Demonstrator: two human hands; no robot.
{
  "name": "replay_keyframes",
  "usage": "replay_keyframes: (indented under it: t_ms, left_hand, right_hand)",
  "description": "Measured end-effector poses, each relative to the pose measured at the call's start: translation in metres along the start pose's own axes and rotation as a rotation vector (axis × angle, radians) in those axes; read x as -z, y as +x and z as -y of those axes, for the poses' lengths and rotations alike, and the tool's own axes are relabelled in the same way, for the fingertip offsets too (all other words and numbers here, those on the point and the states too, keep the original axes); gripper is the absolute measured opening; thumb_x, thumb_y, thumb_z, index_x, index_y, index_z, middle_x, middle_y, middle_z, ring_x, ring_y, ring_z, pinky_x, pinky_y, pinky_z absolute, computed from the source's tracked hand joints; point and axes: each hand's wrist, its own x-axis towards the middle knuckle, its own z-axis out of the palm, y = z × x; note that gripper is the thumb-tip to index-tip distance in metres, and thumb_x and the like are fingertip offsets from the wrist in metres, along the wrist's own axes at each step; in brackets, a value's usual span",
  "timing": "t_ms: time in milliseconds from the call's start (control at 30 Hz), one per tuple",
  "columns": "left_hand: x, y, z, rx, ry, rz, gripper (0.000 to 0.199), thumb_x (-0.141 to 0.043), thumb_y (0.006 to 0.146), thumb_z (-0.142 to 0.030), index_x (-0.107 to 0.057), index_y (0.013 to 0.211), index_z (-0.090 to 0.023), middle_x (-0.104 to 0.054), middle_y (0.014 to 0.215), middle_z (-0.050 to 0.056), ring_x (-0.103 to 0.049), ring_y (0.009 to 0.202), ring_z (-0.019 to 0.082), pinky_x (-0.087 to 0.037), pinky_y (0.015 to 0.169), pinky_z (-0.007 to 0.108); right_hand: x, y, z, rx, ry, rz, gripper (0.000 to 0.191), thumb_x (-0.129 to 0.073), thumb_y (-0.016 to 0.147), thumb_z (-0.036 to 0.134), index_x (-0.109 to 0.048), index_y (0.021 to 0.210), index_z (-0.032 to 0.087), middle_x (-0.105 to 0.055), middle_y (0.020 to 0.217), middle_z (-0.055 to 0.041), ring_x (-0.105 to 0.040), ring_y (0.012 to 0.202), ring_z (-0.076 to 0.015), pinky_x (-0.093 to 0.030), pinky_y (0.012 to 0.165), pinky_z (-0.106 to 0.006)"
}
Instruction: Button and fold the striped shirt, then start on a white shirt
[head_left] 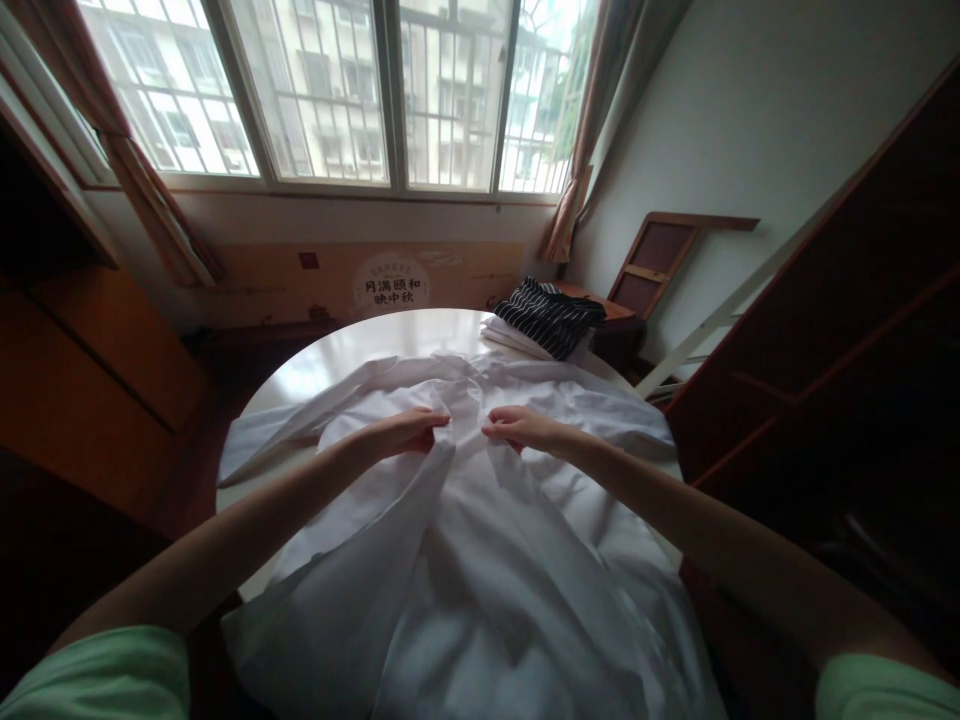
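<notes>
A white shirt (480,560) lies spread over the round white table (322,350), its front parted and its lower end hanging over the near edge. Its sleeves reach out to the left and right sides. My left hand (420,430) pinches the left front edge of the shirt a little below the collar. Opposite it, my right hand (517,425) pinches the right front edge. A narrow gap separates the two hands, and the inside of the shirt's back shows between them.
Folded clothes, a black-and-white striped one (551,315) on top of white ones, lie at the table's back right. Behind are a wooden chair (656,255), a long printed box (300,285) and barred windows. A pale ladder-like frame (697,345) leans at the right.
</notes>
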Motion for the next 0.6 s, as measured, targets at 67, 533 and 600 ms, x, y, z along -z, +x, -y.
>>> replay_keyframes:
  t_ms: [67,533,600]
  left_hand:
    - [-0.005,-0.001,0.000,-0.028,-0.044,0.094,0.034,-0.055,0.074,-0.043,-0.063,0.085,-0.012,-0.066,0.076,0.009,-0.061,0.068,0.015,-0.046,0.064,0.025]
    - [0.128,-0.062,0.045,-0.345,0.907,-0.900,0.055,-0.070,0.053,-0.036,-0.053,0.100,-0.015,-0.056,0.107,0.011,-0.045,0.109,0.029,-0.037,0.088,0.036]
    - [0.130,-0.065,0.045,-0.269,0.898,-0.834,0.056,-0.071,0.050,-0.039,-0.054,0.097,-0.014,-0.058,0.097,0.009,-0.051,0.098,0.028,-0.041,0.079,0.032]
  right_hand:
    - [-0.006,-0.001,0.004,-0.017,0.183,0.077,0.021,-0.047,0.082,0.036,-0.049,0.077,0.015,-0.057,0.057,0.0011,-0.054,0.048,-0.0086,-0.044,0.048,-0.020]
    - [-0.007,-0.060,-0.015,0.398,-0.333,-0.255,0.017,-0.054,0.077,0.031,-0.058,0.085,0.017,-0.062,0.085,-0.0050,-0.058,0.075,-0.0145,-0.045,0.070,-0.027]
    - [-0.025,-0.057,0.005,0.546,-0.398,-0.243,0.018,-0.056,0.077,0.028,-0.057,0.090,0.016,-0.062,0.090,-0.0056,-0.058,0.080,-0.0152,-0.044,0.074,-0.027]
